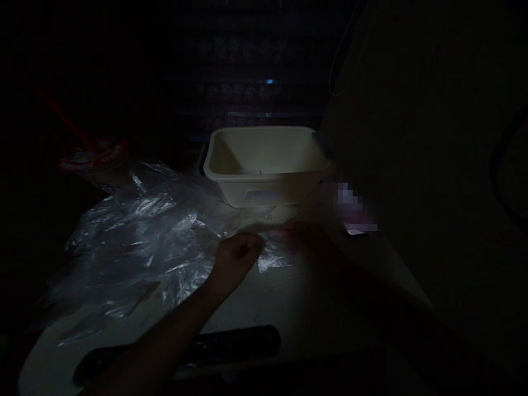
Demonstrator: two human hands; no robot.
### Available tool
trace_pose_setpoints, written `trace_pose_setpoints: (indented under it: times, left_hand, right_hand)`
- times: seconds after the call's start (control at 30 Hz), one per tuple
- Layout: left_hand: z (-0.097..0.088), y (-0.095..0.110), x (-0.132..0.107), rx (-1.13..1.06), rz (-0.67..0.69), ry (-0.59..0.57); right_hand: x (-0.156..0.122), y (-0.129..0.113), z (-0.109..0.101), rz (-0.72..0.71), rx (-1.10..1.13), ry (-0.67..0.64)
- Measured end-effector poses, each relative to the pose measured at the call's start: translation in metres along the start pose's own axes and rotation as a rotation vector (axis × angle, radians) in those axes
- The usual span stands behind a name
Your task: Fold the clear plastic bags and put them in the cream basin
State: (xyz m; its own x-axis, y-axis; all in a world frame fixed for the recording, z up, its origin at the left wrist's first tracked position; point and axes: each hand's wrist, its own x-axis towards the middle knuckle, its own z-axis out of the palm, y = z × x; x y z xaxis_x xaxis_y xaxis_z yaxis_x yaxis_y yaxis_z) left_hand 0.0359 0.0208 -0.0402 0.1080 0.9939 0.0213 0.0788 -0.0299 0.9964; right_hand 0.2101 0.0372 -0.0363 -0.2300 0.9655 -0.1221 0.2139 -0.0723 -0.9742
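Observation:
The scene is very dark. My left hand reaches in from the lower left, its fingers curled in a pinch on the edge of a clear crinkled plastic sheet that lies spread over a pale table. My right hand is a dim shape just to the right of the left one, also at the plastic's edge; its fingers are too dark to read. A cream rectangular plastic tub stands just behind both hands and looks empty.
A red and white packet lies at the back left. A dark flat object runs along the table's near edge. A dark wall or panel rises at the right, with a thin cord hanging near its top.

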Motion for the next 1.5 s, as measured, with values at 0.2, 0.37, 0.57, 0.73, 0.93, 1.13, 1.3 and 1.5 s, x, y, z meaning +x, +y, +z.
trace_pose_setpoints:
  times: [0.2, 0.37, 0.57, 0.73, 0.93, 1.13, 1.3, 1.5]
  left_hand:
    - [0.002, -0.006, -0.001, 0.42, 0.231, -0.026]
    - [0.004, -0.006, -0.004, 0.938, 0.495, -0.134]
    - [0.015, -0.008, -0.009, 1.339, 0.457, -0.216]
    - [0.015, -0.006, -0.01, 1.434, 0.456, -0.234]
    - [0.016, -0.006, -0.01, 1.477, 0.429, -0.264]
    - [0.017, -0.007, -0.01, 1.487, 0.447, -0.235]
    - [0.016, -0.008, -0.011, 1.456, 0.496, -0.239]
    - [0.015, -0.008, -0.012, 1.458, 0.494, -0.327]
  right_hand:
    - [0.001, 0.006, -0.001, -0.13, -0.236, 0.137]
    - [0.0, 0.005, -0.001, -0.18, -0.474, 0.159]
    - [-0.002, 0.012, -0.003, -0.476, -0.865, 0.32]
    - [-0.015, 0.006, 0.01, -0.645, -1.138, 0.151]
    - [-0.023, 0.011, 0.024, -0.61, -1.228, -0.05]
    - [-0.023, 0.012, 0.021, -0.582, -1.25, -0.072]
    - [-0.022, 0.013, 0.022, -0.585, -1.246, -0.09]
    - [-0.021, 0.014, 0.021, -0.557, -1.249, -0.082]
